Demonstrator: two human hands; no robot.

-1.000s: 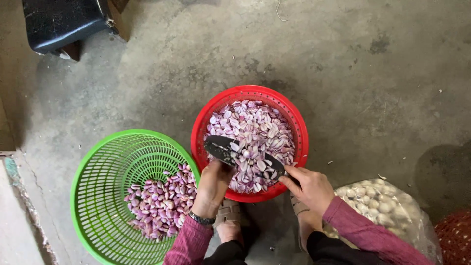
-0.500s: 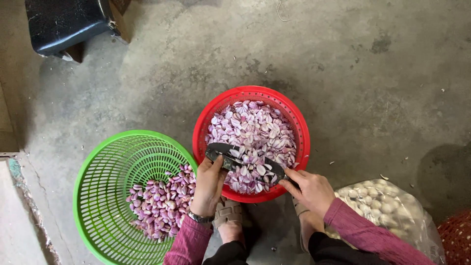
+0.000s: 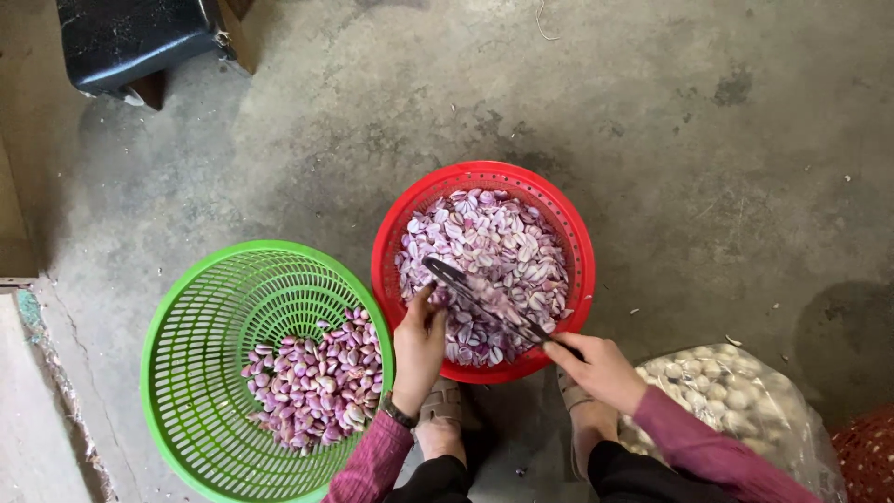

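At centre frame a red basket (image 3: 570,233) held a heap of pale purple garlic skins (image 3: 494,251), over which the right hand (image 3: 596,368) gripped a dark knife (image 3: 484,303) by its handle. The left hand (image 3: 419,345), fingers loosely curled, touched the blade's tip. A green basket (image 3: 200,307) at lower left held purple cloves (image 3: 317,382), and a clear bag (image 3: 745,401) at lower right held white peeled cloves.

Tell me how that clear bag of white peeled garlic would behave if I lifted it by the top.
The clear bag would probably sag and shift, since its thin plastic looks floppy and wrinkled. It looks well filled with peeled cloves, so likely heavy for its size. Loose cloves might spill if the top is open; the picture doesn't show that.
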